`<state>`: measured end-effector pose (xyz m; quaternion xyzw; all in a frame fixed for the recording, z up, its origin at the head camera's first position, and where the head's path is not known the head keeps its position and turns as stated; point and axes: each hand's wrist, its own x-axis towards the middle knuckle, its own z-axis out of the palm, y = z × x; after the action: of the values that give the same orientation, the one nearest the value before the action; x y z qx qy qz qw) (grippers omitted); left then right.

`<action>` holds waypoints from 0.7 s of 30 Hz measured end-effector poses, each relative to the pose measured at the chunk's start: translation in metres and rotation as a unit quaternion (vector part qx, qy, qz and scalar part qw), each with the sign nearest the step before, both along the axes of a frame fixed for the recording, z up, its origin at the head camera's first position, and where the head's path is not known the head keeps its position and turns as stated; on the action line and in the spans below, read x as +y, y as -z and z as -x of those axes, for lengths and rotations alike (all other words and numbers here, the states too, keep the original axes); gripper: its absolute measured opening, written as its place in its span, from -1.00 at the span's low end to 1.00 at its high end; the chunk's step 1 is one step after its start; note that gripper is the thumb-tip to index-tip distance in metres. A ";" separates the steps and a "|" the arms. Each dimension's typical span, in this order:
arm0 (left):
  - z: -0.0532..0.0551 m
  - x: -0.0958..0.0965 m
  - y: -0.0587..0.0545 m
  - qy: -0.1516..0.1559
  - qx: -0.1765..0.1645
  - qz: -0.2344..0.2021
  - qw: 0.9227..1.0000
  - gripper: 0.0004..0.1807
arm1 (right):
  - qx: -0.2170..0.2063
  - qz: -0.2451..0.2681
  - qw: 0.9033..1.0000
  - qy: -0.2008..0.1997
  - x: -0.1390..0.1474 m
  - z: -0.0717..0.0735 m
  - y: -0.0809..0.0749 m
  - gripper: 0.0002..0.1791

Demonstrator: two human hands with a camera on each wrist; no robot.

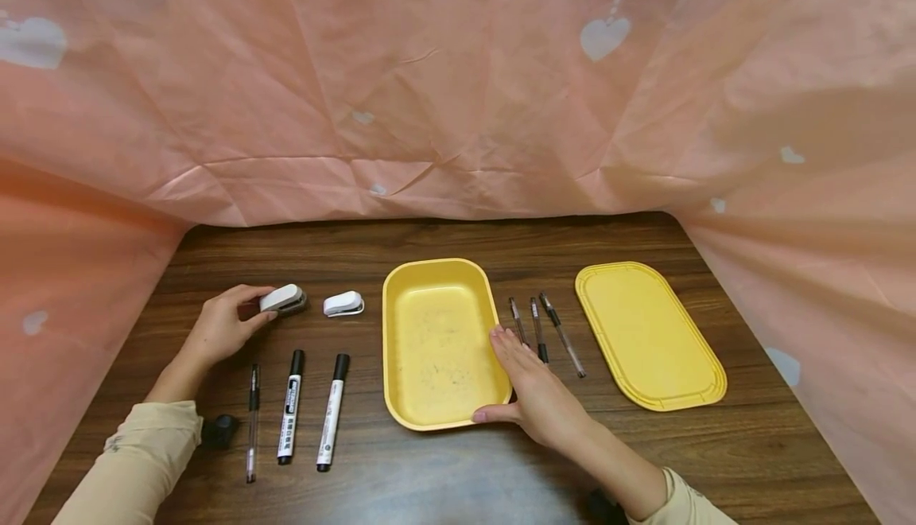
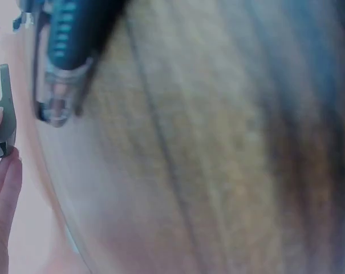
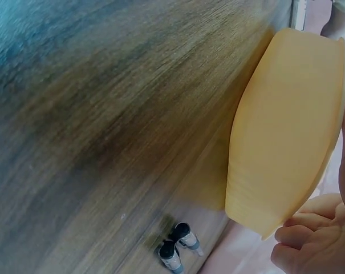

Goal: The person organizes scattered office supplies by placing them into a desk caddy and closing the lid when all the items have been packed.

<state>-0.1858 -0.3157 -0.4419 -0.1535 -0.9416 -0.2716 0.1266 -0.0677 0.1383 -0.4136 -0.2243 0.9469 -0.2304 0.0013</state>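
My left hand (image 1: 218,328) pinches a small white stapler (image 1: 283,299) at its left end, between thumb and fingers, at the table's left side. Part of this stapler (image 2: 5,123) also shows at the edge of the left wrist view. A second white stapler (image 1: 343,303) lies a little to its right. In the middle stands an open yellow box (image 1: 440,326) with nothing in it. My right hand (image 1: 540,394) holds the box's near right corner, thumb on the front rim and fingers along the right side. The box's front wall (image 3: 286,125) fills much of the right wrist view.
Left of the box lie two markers (image 1: 289,410) with black caps and a clear pen (image 1: 254,421). Several pens (image 1: 564,338) lie right of it, partly behind my right hand. A yellow lid (image 1: 650,336) lies farther right. Pink cloth (image 1: 458,95) surrounds the wooden table.
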 end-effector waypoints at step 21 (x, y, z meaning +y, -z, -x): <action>0.019 0.038 -0.036 0.031 0.038 -0.025 0.999 -0.63 | -0.022 -0.002 1.000 0.007 -0.005 0.010 0.002 0.16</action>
<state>-0.2053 -0.2778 -0.4060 -0.1895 -0.9240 -0.2926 0.1571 -0.0777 0.1337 -0.4154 -0.2123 0.9488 -0.2330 0.0207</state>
